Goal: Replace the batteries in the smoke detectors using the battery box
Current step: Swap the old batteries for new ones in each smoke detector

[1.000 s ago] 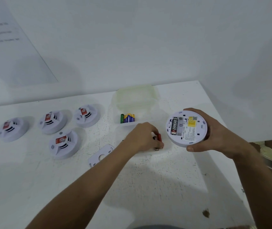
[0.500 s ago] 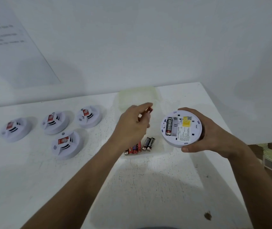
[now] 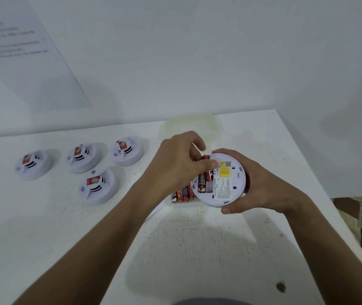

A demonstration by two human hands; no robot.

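Observation:
My right hand (image 3: 261,183) holds a white round smoke detector (image 3: 226,183) back side up above the table, with a yellow label and an open battery bay. One black battery (image 3: 201,183) lies in the bay. My left hand (image 3: 175,166) pinches a red battery (image 3: 208,175) and presses it into the bay beside the black one. Several loose batteries (image 3: 182,194) lie on the table just under the detector. The clear battery box (image 3: 189,124) stands behind my hands, mostly hidden.
Several white smoke detectors (image 3: 97,187) sit face up on the left of the white table (image 3: 197,249). A wall closes the back. The table's right edge runs diagonally past my right wrist. A dark spot (image 3: 281,286) marks the near right.
My left hand picked a red battery from the pile on the table, lifted it, and brought it to the detector's bay. My right hand drew the detector a little closer.

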